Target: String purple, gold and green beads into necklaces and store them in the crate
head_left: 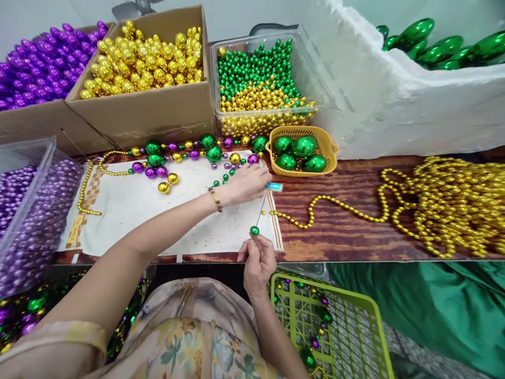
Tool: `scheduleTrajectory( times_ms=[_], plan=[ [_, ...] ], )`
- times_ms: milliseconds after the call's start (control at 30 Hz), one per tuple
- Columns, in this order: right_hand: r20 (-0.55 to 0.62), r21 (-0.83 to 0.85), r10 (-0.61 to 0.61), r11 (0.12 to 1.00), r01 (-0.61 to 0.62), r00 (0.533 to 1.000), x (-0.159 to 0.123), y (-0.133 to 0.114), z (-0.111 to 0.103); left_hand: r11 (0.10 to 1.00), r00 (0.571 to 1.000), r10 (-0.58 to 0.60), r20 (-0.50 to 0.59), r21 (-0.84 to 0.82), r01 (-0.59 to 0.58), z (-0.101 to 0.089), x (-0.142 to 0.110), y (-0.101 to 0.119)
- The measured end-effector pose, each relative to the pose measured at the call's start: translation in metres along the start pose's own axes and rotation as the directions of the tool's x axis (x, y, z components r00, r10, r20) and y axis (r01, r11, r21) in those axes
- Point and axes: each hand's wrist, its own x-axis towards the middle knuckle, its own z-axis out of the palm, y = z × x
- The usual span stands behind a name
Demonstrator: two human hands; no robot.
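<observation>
right hand [259,260] pinches a round metallic green bead [254,230] at its fingertips; a thin line [260,211], needle or thread unclear, runs from bead toward left hand [248,184], whose fingers curl beyond it, grip hidden, cannot tell. judgement: keep line straight through the bead, clear of the gold bead string [329,198] right of both hands.
</observation>
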Motion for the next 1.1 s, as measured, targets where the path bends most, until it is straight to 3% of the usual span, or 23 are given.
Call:
scheduleTrajectory(
  times_ms=[133,267,400,533,700,900,1000,1100],
  plan=[
    [-0.013,0.01,-0.015,1.0,0.015,1.0,-0.001,0.002,-0.001,0.994,0.993,0.109,-0.043,0.003,-0.109,0.032,0.038,0.017],
    [0.03,-0.056,0.028,0.998,-0.026,0.999,-0.001,0.003,-0.002,0.996,0.996,0.088,-0.02,-0.022,-0.088,0.047,0.041,0.015],
    [0.076,-0.089,0.09,0.993,-0.083,0.993,0.002,0.001,-0.003,0.986,0.999,0.025,-0.045,-0.162,-0.032,0.041,0.016,0.01],
    [0.101,-0.078,0.136,0.989,-0.128,0.986,0.006,-0.004,-0.005,0.919,0.96,-0.21,-0.186,-0.374,0.129,0.031,-0.039,0.004],
    [0.106,-0.071,0.133,0.989,-0.126,0.985,0.015,-0.012,-0.004,0.728,0.8,-0.545,-0.253,-0.615,0.302,0.02,-0.115,-0.012],
    [0.279,-0.153,0.124,0.985,-0.084,0.952,0.023,-0.021,0.005,0.617,0.634,-0.724,-0.271,-0.665,0.42,0.013,-0.181,-0.019],
    [0.356,-0.196,0.129,0.979,-0.061,0.926,0.022,-0.022,0.014,0.518,0.479,-0.833,-0.275,-0.69,0.505,0.013,-0.214,-0.033],
    [0.414,-0.227,0.139,0.973,-0.046,0.9,0.021,-0.019,0.022,0.409,0.322,-0.909,-0.264,-0.708,0.576,0.009,-0.244,-0.059]
  ],
)
